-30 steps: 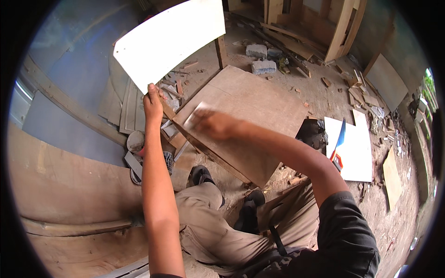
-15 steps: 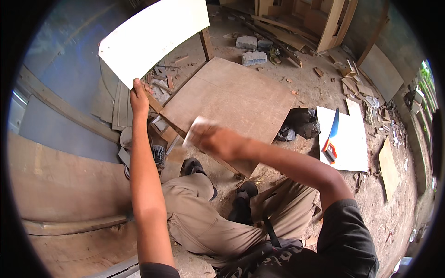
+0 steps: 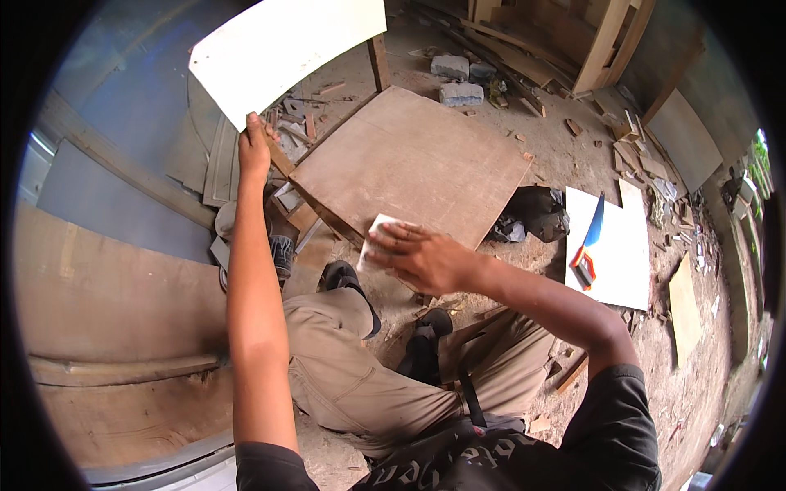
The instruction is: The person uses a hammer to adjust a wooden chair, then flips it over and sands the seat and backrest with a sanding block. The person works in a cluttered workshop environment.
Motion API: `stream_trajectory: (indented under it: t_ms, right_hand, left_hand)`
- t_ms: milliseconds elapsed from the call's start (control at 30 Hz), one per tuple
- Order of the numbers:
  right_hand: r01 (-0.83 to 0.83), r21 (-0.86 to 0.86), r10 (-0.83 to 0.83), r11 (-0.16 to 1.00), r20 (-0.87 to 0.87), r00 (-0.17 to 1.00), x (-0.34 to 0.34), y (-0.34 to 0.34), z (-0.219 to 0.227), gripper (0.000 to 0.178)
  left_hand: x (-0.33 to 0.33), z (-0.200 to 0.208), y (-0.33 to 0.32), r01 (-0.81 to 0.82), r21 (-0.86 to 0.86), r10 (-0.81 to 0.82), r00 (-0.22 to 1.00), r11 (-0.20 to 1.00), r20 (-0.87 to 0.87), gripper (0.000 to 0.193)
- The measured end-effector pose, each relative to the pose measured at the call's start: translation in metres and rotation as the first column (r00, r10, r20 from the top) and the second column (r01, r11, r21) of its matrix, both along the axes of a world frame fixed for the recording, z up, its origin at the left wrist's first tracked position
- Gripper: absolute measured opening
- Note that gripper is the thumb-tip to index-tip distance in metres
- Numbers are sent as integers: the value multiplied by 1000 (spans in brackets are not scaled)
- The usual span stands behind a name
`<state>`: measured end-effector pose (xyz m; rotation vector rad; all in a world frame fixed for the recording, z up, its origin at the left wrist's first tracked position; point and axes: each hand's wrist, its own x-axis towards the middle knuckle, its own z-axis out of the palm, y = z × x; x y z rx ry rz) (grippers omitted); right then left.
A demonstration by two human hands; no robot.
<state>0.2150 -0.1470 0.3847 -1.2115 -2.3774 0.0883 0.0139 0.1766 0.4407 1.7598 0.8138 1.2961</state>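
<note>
A wooden chair stands before me, with a wide brown plywood seat and a curved white backrest. My left hand is closed around the backrest's lower near corner, where it meets a wooden post; some fingers are hidden behind it. At the seat's near edge, my right hand presses a small white folded sheet flat with its fingers; the sheet's underside is hidden, so its kind cannot be made out.
On the right, a handsaw with a blue blade and orange-black handle lies on a white board. A black plastic bag sits beside the seat. Concrete blocks, wood scraps and a wooden frame are farther back. Plywood stands at left.
My right hand has moved slightly right and down along the seat's near edge with the white sheet. My left hand keeps its hold; the view has shifted a little.
</note>
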Motion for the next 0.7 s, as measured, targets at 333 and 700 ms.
stream_trajectory:
  t_ms: [333, 700]
  right_hand:
    - [352, -8, -351, 936, 40, 936, 88, -13, 9, 37]
    - [410, 48, -412, 911, 84, 907, 100, -10, -4, 41]
  left_hand:
    - [-1, -3, 3, -96, 24, 96, 995, 995, -4, 64]
    - [1, -5, -10, -52, 29, 50, 997, 998, 59, 62]
